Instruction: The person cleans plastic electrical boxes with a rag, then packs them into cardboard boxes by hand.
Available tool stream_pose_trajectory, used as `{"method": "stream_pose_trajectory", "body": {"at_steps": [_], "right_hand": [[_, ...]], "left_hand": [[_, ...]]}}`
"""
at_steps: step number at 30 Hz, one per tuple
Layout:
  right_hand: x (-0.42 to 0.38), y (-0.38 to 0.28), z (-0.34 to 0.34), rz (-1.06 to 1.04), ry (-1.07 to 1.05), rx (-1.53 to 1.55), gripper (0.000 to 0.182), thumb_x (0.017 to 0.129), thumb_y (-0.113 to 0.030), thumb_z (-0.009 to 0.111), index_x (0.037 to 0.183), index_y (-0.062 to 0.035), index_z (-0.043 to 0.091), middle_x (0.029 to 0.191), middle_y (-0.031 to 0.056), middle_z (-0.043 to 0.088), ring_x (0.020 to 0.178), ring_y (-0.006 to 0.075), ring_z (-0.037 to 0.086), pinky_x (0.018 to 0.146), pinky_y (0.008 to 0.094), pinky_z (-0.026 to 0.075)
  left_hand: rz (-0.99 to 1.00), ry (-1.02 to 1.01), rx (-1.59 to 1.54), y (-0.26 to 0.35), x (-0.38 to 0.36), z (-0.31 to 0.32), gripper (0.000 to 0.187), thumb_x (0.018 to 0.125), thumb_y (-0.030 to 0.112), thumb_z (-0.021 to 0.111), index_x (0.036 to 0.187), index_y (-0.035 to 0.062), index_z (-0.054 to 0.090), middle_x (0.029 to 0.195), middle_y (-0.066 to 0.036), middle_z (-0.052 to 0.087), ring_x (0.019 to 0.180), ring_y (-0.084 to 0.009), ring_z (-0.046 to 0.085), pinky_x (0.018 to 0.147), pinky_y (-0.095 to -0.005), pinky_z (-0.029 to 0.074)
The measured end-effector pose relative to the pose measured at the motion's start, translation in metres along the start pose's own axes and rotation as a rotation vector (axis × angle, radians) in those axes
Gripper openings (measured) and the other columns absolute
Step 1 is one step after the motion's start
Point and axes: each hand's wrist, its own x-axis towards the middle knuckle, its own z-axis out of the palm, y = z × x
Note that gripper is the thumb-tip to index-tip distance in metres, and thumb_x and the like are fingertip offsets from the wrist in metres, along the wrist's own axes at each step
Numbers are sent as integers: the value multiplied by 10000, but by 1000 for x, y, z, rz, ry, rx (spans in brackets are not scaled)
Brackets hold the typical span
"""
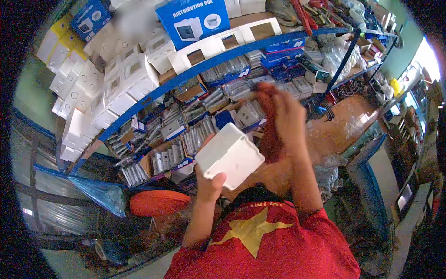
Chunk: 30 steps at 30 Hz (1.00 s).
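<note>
My left hand (pixel 211 185) is wrapped round the edge of a white plastic box (pixel 230 156), its thumb lying on the near face. The box is tilted in front of my chest. To the right of it, my right hand (pixel 289 116) is raised and holds a dark red cloth (pixel 269 123), which hangs down beside the box. The hand and the cloth are somewhat blurred. Cloth and box look close together; whether they touch I cannot tell.
A blue-edged shelf (pixel 186 72) curves across the front, bearing white boxes (pixel 134 81) and a blue distribution box carton (pixel 193 23). Lower shelves hold cartons of packaged switch plates (pixel 167 158). A red stool (pixel 160 202) stands at lower left.
</note>
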Motion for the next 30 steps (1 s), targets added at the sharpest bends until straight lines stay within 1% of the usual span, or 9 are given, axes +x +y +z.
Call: {"method": "stream_pose_trajectory", "body": {"at_steps": [4,7,8,10,14,16,19,23,30], "right_hand": [[-5,-15,-42,215,0,522,195,936,-162,572,959,27,615,817,73,655,727,152,611,650,311,496],[-32,-55,-40,-307,-215,163,153,789,-123,697,885,-11,658,862,117,614,826,268,601,723,370,484],[-49,-66,-30,-287,-359,171,153,746,-135,739,823,-24,666,832,114,596,775,305,590,704,363,489],[-66,-61,-8,-349,-222,143,123,766,-155,723,789,-56,655,769,104,552,708,312,570,621,376,485],[-55,-9,2,-242,-216,-174,148,799,-185,678,820,-49,623,766,129,563,686,332,587,595,422,485],[-62,-18,-2,-235,-166,-69,152,784,-168,692,854,-52,625,763,124,571,673,330,591,584,417,487],[-89,-51,-7,-345,-260,172,192,764,-143,716,920,-55,649,773,121,592,686,317,607,589,392,497],[-75,-31,-5,-223,-333,62,213,720,-143,734,897,-63,648,752,108,579,675,306,603,574,396,498],[-76,-32,-8,-434,-340,19,165,706,-159,723,818,-87,625,736,88,565,678,292,600,565,397,499]], "left_hand": [[-46,-6,464,7,-1,-23,947,565,381,838,1318,-22,430,1271,-140,530,1121,-226,553,951,-375,450],[97,1,903,-18,-8,-29,889,535,370,851,1254,-9,490,1208,-142,578,1084,-249,579,921,-383,462],[204,-7,1052,-27,-9,-28,869,525,361,857,1233,-3,508,1183,-141,597,1066,-258,590,910,-386,466],[84,-230,1190,-3,3,-3,810,485,311,868,1177,17,568,1133,-152,631,1044,-303,611,910,-393,464],[123,-211,1017,-4,-11,-23,872,500,215,836,1299,33,537,1246,-171,595,1128,-309,587,971,-391,437],[175,-222,1005,0,-11,-18,865,478,234,839,1271,36,555,1234,-164,604,1120,-316,589,964,-394,437],[-83,-47,961,-15,-15,-16,853,458,287,856,1226,44,576,1183,-154,625,1097,-323,595,952,-408,431],[74,-92,1023,-12,-16,-21,797,469,300,862,1174,43,592,1148,-163,630,1068,-337,600,969,-431,420],[35,-78,1026,-15,-26,-29,851,478,181,836,1270,49,554,1198,-166,618,1125,-313,585,985,-402,429]]}}
